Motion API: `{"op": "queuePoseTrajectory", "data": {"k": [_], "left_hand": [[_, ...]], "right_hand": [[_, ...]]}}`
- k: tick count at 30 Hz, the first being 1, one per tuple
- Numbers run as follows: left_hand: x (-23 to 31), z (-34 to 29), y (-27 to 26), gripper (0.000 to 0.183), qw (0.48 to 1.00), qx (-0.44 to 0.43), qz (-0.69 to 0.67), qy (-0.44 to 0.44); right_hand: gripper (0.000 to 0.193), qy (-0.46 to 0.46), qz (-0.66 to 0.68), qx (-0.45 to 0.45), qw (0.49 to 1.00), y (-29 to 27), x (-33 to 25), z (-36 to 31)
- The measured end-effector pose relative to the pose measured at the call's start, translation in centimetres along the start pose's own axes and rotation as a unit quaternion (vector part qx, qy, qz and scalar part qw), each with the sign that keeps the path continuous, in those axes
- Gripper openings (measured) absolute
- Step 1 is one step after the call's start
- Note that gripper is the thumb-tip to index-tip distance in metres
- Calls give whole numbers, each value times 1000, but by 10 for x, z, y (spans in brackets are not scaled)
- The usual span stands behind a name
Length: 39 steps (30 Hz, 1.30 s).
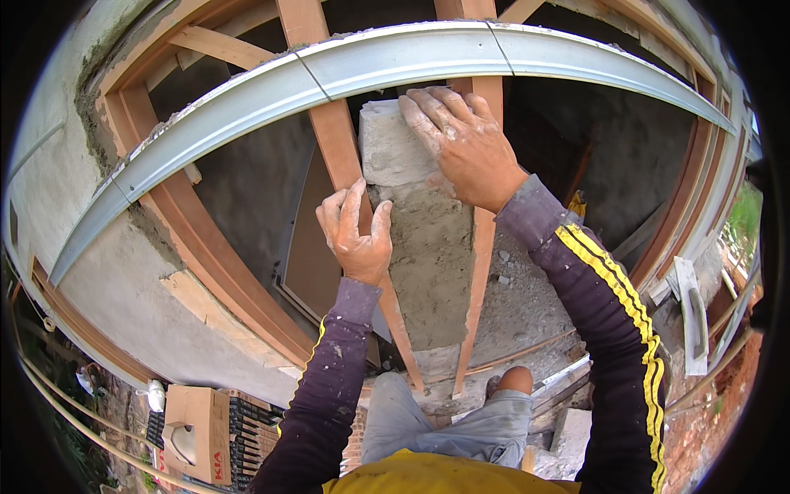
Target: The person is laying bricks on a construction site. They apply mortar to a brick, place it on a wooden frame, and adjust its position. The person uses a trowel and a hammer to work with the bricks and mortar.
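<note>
A pale grey block sits between two upright wooden posts, on top of a strip of wet grey mortar. My right hand grips the block's right part, its fingers over the upper edge and its thumb low by the mortar. Dust whitens both hands. Beside the block's lower left corner, my left hand has its fingers apart, the fingertips against the left wooden post and nothing held. The right wooden post passes partly behind my right hand.
A long metal channel crosses the posts just beyond my hands, bound with thin wire. Wooden frames stand either side. A float with a handle is at the right. A cardboard box lies lower left. Rubble covers ground beyond the right post.
</note>
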<state>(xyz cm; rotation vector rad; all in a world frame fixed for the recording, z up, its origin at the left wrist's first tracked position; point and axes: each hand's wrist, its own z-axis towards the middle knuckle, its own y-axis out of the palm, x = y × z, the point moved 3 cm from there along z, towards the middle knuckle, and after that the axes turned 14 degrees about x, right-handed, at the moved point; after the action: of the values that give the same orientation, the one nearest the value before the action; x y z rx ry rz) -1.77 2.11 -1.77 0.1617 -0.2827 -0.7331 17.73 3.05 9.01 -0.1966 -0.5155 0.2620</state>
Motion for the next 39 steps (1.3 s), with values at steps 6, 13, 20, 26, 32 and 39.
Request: {"op": "queuePoseTrajectory", "data": {"k": [6, 13, 20, 26, 32, 39], "left_hand": [[-6, 0, -6, 51, 999, 3, -32, -36], [0, 4, -28, 49, 995, -7, -53, -88], [9, 5, -49, 59, 986, -3, -82, -145], [26, -24, -50, 103, 949, -57, -176, -255], [68, -54, -32, 146, 897, -126, -316, -281], [143, -111, -3, 159, 757, -301, -458, -356]], "right_hand": [[94, -21, 16, 59, 998, 0, -3, 4], [123, -25, 17, -21, 999, 6, 0, 2], [123, -37, 100, 33, 994, -24, 4, -10], [122, -18, 149, 105, 983, -59, 1, -24], [123, 138, 202, 164, 956, -115, -12, -82], [131, 410, 219, 91, 880, -169, -39, -225]]}}
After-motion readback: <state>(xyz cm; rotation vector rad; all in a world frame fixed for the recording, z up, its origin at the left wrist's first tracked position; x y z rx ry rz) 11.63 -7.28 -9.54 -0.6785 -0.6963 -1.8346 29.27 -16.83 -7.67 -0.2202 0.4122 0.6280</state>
